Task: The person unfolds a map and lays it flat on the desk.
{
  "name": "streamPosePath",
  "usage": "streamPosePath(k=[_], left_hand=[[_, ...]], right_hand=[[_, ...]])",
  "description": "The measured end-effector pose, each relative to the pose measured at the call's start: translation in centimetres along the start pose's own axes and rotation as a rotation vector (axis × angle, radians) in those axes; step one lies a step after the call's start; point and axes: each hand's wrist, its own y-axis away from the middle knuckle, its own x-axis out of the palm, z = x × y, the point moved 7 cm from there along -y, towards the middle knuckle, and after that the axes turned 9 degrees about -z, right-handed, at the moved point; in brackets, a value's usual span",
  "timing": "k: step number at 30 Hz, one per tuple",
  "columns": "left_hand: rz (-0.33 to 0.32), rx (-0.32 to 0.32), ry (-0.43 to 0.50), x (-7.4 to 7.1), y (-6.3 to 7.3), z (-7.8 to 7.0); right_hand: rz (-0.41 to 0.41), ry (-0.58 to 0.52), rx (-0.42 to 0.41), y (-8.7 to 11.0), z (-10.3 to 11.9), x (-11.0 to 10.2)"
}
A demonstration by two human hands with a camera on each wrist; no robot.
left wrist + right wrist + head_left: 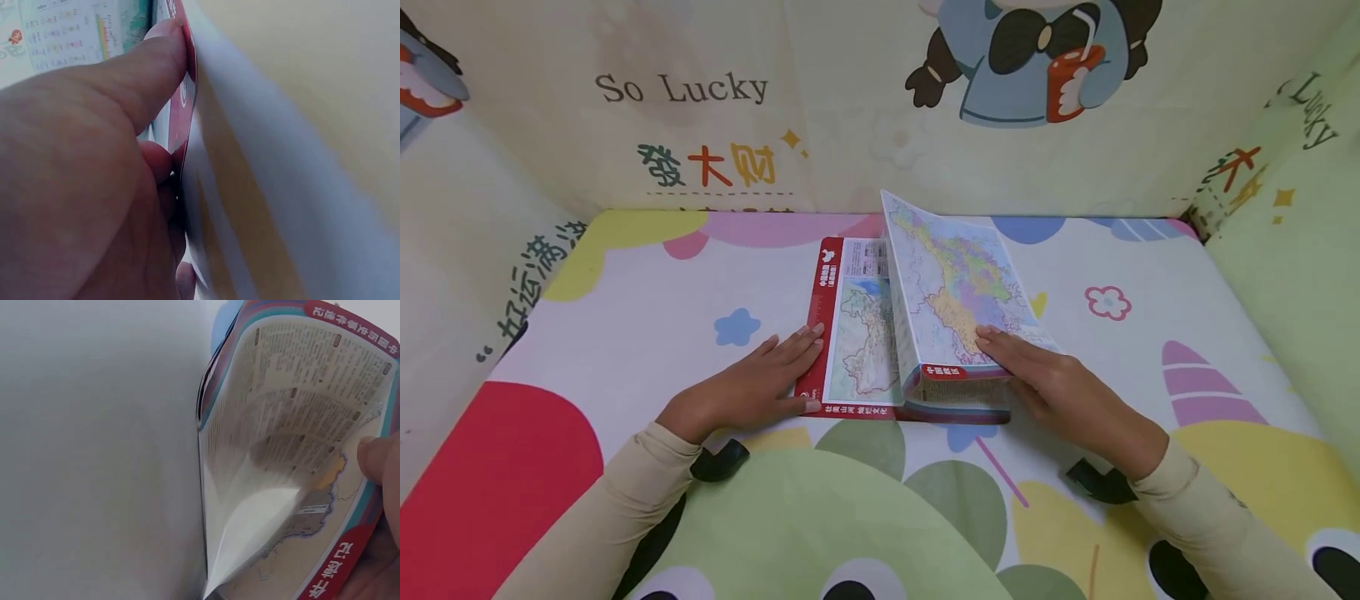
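Observation:
A folded paper map (865,342) with a red border lies on the table, its right part partly unfolded. The lifted panel (951,275) carries a coloured map and leans up to the right. My left hand (741,387) rests along the red left edge with its fingers fairly straight. In the left wrist view the thumb (165,47) lies on that red edge. My right hand (1067,392) pinches the lifted panel's right side, fingers on top. The right wrist view shows the thumb (378,459) against the panel's printed inner face, beside a curved fold of text.
A patterned cloth (1120,367) with cartoon shapes covers the table. Behind it stands a cream printed backdrop (835,108), and pale side walls (1300,275) close in on both sides. Black straps (722,461) sit at the wrists.

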Motion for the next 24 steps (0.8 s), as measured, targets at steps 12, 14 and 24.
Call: streamPosePath(k=[12, 14, 24], left_hand=[[-0.007, 0.003, -0.009, -0.3, 0.3, 0.3], [-0.009, 0.003, -0.008, -0.3, 0.4, 0.3], [-0.02, -0.015, -0.003, -0.2, 1.0, 0.7]], right_hand=[[-0.083, 0.004, 0.011, 1.2, -0.6, -1.3], [-0.092, 0.002, 0.006, 1.3, -0.7, -1.6], [-0.153, 0.025, -0.013, 2.0, -1.5, -3.0]])
